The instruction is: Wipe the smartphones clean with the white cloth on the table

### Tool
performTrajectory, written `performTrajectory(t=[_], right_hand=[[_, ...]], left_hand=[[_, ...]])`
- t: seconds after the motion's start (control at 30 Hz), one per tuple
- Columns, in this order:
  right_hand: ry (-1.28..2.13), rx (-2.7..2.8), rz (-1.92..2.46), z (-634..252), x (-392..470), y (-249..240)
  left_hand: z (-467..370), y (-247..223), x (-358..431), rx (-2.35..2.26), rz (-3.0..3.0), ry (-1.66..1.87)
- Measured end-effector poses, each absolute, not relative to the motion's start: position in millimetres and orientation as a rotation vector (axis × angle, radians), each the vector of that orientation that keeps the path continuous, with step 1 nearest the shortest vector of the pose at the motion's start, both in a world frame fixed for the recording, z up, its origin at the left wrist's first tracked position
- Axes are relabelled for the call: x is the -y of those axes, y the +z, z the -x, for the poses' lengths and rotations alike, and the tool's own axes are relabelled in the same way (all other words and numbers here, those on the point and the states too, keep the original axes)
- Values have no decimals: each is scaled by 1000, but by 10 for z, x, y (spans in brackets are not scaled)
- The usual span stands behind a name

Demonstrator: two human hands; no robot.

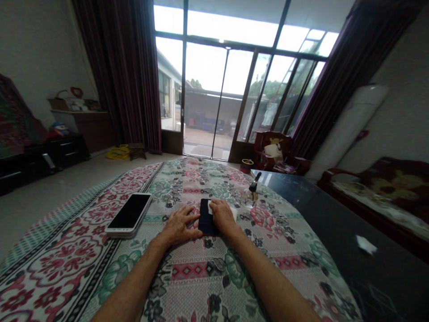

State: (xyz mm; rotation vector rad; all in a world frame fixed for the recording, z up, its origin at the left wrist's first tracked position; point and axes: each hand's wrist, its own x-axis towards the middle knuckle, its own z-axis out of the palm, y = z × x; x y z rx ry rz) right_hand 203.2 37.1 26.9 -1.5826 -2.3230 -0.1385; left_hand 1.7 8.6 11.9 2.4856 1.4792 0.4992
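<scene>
A dark navy, flat rectangular item, like a small case or wallet, lies on the patterned tablecloth in front of me. My left hand rests at its left edge, fingers spread and fingertips touching it. Bunched in my right hand is a white tissue, pressed on the item's right part. Some white shows past the hand's right side too. Left of my hands lies a phone with a black screen, apparently on top of another flat thing. A small glass bottle with a black top stands beyond my right hand.
A dark glossy tabletop adjoins the cloth on the right, with a crumpled white paper on it. Carved wooden chairs stand beyond. Ahead is a glass door between dark curtains. A yellow bag lies on the floor.
</scene>
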Motion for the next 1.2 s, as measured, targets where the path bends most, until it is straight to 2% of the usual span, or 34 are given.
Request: performTrajectory(t=[0.7,1.2], right_hand=[[18,2502,1169,-2126,383,322],[44,2573,985,-2026,349,323]], left_hand=[[-23,168,-39,-1494,-2461,490],[38,178,-90,-1421,-2495,338]])
